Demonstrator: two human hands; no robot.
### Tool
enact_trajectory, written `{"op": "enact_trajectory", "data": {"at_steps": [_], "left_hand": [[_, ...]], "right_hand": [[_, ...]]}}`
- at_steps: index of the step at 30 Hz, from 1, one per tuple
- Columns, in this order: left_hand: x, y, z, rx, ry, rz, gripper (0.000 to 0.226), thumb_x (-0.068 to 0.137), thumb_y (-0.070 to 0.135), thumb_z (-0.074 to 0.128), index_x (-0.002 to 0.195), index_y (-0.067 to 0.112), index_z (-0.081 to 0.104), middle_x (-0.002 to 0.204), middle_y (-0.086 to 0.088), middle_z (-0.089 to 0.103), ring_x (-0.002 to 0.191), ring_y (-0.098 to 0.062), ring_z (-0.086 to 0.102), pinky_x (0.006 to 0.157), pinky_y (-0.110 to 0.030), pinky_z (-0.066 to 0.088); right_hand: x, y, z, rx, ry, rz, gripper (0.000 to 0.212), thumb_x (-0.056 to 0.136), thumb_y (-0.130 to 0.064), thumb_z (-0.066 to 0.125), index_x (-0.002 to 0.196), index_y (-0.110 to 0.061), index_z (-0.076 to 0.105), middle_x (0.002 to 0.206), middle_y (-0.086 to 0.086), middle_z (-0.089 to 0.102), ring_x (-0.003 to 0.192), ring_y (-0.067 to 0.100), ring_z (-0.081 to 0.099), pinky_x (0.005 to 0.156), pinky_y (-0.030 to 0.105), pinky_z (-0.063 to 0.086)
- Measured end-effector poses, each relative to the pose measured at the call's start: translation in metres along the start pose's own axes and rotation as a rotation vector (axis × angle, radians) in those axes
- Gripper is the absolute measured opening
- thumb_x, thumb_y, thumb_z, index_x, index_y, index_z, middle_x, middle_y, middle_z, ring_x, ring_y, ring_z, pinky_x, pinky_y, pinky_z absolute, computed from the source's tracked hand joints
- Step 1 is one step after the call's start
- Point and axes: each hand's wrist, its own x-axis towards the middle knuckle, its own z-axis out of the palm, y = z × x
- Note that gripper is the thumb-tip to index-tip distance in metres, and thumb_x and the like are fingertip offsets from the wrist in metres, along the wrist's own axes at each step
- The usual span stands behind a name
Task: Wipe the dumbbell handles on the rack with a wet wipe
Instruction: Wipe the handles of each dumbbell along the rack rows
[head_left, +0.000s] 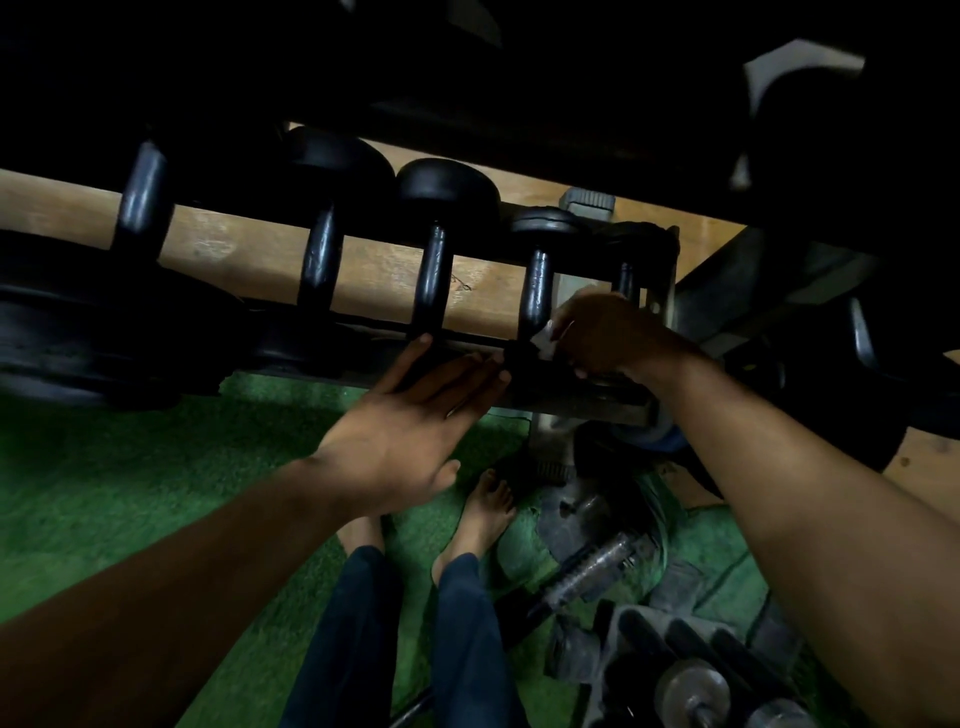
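Several black dumbbells lie across the lower rack rail (363, 332), handles pointing away from me. My right hand (602, 338) pinches a white wet wipe (545, 335) against the near end of the fourth handle (537, 291). My left hand (410, 431) lies flat with straight fingers on the front rail, its fingertips beside the third handle (431, 283) and just left of the wipe. A smaller handle (626, 278) shows behind my right hand.
Green turf (130, 493) covers the floor under the rack. My bare feet (483, 514) stand close to it. Loose weight plates, a chrome dumbbell bar (597, 571) and a grey case (675, 665) lie at lower right. A dark upper shelf (467, 78) hangs overhead.
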Motion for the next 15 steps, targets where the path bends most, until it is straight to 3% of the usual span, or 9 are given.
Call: {"op": "enact_trajectory", "data": {"at_steps": [2,4,6,8,11,13,15], "left_hand": [[0.000,0.000,0.000,-0.005,-0.007,0.001,0.100,0.090,0.054,0.051,0.163,0.017,-0.006,0.171,-0.005,-0.008,0.157,-0.017,-0.006,0.125,-0.055,-0.006],[0.000,0.000,-0.001,-0.002,-0.009,0.005,0.100,0.091,0.054,0.052,0.163,0.017,-0.008,0.171,-0.005,-0.010,0.157,-0.017,-0.007,0.125,-0.055,-0.006],[0.000,0.000,0.000,-0.003,-0.006,0.003,0.101,0.091,0.054,0.053,0.163,0.017,-0.008,0.171,-0.005,-0.010,0.157,-0.017,-0.006,0.125,-0.055,-0.006],[0.000,0.000,0.000,-0.006,-0.003,0.003,0.102,0.090,0.054,0.053,0.163,0.017,-0.008,0.171,-0.005,-0.009,0.157,-0.017,-0.005,0.125,-0.055,-0.007],[0.000,0.000,-0.002,-0.007,-0.013,0.004,0.102,0.091,0.055,0.052,0.162,0.017,-0.011,0.171,-0.005,-0.012,0.157,-0.017,-0.007,0.124,-0.054,-0.011],[0.000,0.000,-0.003,-0.009,-0.010,0.000,0.101,0.093,0.055,0.051,0.162,0.017,-0.012,0.170,-0.004,-0.013,0.157,-0.017,-0.009,0.123,-0.054,-0.013],[0.001,0.000,-0.004,-0.012,-0.018,-0.004,0.100,0.094,0.055,0.048,0.161,0.018,-0.015,0.169,-0.004,-0.017,0.156,-0.016,-0.013,0.122,-0.053,-0.017]], "right_hand": [[0.007,0.001,0.002,0.195,0.015,0.047,0.011,0.090,-0.002,0.065,0.091,0.009,0.068,0.071,0.010,0.062,0.064,0.021,0.061,0.067,0.038,0.055],[0.013,-0.002,0.003,0.427,0.106,0.077,0.009,0.088,0.008,0.061,0.080,0.005,0.064,0.066,0.011,0.057,0.057,0.020,0.059,0.060,0.033,0.052],[0.018,-0.007,0.002,0.734,0.241,0.091,0.015,0.088,0.014,0.052,0.091,0.004,0.062,0.067,0.013,0.056,0.047,0.012,0.057,0.048,0.022,0.047],[0.025,-0.009,0.003,0.904,0.382,0.074,0.018,0.085,0.015,0.052,0.091,0.000,0.060,0.064,0.015,0.055,0.046,0.013,0.057,0.048,0.023,0.047],[0.030,-0.009,0.010,0.602,0.574,0.001,0.016,0.082,-0.002,0.059,0.083,-0.017,0.064,0.071,0.010,0.067,0.066,0.022,0.066,0.066,0.035,0.056],[0.026,-0.008,0.017,0.164,0.716,-0.113,0.016,0.083,-0.013,0.060,0.095,-0.020,0.068,0.088,0.006,0.071,0.083,0.027,0.068,0.074,0.037,0.056],[0.022,-0.011,0.022,-0.283,0.809,-0.222,0.019,0.089,-0.018,0.058,0.106,-0.021,0.066,0.100,0.003,0.068,0.087,0.029,0.068,0.071,0.038,0.056]]}}
